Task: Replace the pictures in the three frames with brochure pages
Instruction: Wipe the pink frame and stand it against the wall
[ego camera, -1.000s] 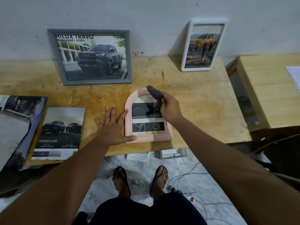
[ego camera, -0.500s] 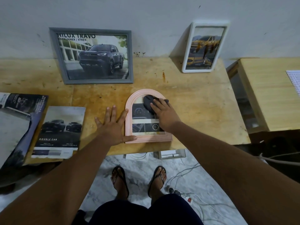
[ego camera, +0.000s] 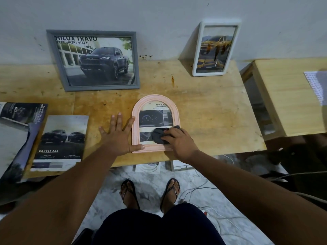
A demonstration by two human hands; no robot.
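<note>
A pink arched frame (ego camera: 155,99) lies flat near the table's front edge with a brochure page behind its glass. My left hand (ego camera: 120,137) lies flat on the table beside the frame's left side, thumb along its lower left corner. My right hand (ego camera: 180,142) presses a dark cloth (ego camera: 158,135) onto the lower part of the glass, fingers curled over it. A grey frame (ego camera: 96,59) with a dark pickup page and a white frame (ego camera: 215,48) with a yellow car page lean upright against the wall.
Brochure pages lie at the table's left: a "Double Cab" page (ego camera: 61,144) and a dark booklet (ego camera: 17,131) overhanging the edge. A second wooden table (ego camera: 290,96) with a printed sheet stands to the right. Cables trail over the floor by my feet.
My right hand brought the cloth down from above the frame onto the glass, then slid it from the top of the arch to the lower part. The left hand stayed put.
</note>
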